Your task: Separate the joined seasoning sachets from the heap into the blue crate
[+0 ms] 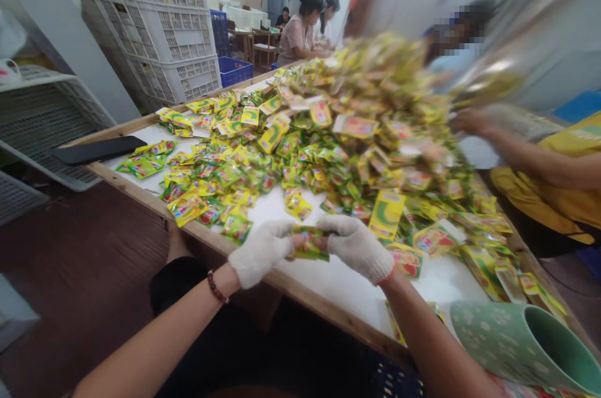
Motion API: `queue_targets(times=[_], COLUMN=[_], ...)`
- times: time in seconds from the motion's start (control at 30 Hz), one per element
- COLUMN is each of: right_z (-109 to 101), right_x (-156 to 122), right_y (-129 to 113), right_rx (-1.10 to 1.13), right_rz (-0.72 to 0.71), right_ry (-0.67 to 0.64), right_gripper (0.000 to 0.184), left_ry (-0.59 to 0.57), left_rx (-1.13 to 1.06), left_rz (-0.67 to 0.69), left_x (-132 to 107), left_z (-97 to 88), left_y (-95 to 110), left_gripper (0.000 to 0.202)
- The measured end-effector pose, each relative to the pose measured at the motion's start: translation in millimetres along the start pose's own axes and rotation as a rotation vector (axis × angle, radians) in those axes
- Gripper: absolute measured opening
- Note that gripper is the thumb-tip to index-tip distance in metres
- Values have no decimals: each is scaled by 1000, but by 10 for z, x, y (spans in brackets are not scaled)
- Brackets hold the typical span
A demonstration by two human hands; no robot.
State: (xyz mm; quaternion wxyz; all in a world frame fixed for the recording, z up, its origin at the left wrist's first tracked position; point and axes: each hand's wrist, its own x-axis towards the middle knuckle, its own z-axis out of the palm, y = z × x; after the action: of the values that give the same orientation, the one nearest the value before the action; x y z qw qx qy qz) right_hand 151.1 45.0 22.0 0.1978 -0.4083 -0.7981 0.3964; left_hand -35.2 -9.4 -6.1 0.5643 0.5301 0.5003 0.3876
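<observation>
Between my two gloved hands, just over the near edge of the white tabletop (267, 204), is a small green and yellow packet (310, 244). My left hand (264, 251) pinches its left end, with the bare thumb tip showing. My right hand (359, 248) grips the right end the same way. Both gloves are white knit with fingertips exposed. Beyond them rises a big heap of similar yellow and green packets (300, 154). A larger yellow packet (387, 214) lies just past my right hand, and a loose packet (298, 205) sits directly ahead of both.
A green flowered cylindrical container (498, 335) lies tilted at the near right. On the left corner rests a dark flat object (101, 150). White crates (173, 29) stand stacked behind. A person in yellow (563, 173) reaches in from the right; others sit at the far side.
</observation>
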Motion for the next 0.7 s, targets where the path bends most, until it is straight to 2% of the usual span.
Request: queue_targets(times=[0.17, 0.27, 0.33, 0.4, 0.5, 0.57, 0.63, 0.7], right_z=[63, 115, 172, 241, 331, 368, 390, 401], right_x=[-26, -20, -10, -3, -5, -15, -26, -32], right_y=[58, 84, 107, 127, 125, 101, 82, 83], right_rx=[-35, -41, 19, 208, 565, 670, 665, 596], right_rz=[-81, -118, -61, 43, 124, 141, 180, 199], right_ry=[8, 62, 130, 165, 59, -53, -98, -72], right_gripper=[12, 18, 15, 12, 39, 49, 37, 26], left_ry=[37, 36, 44, 78, 132, 148, 158, 182], left_rx=[81, 126, 108, 40, -113, -172, -140, -7], left_rz=[28, 19, 0, 3, -5, -47, -94, -91], left_x=[11, -5, -11, -5, 14, 10, -17, -61], left_z=[69, 106, 125, 141, 154, 146, 113, 56], left_y=[-55, -36, -31, -42, -65, -60, -34, 5], left_gripper=[31, 28, 22, 18, 26, 32, 30, 23])
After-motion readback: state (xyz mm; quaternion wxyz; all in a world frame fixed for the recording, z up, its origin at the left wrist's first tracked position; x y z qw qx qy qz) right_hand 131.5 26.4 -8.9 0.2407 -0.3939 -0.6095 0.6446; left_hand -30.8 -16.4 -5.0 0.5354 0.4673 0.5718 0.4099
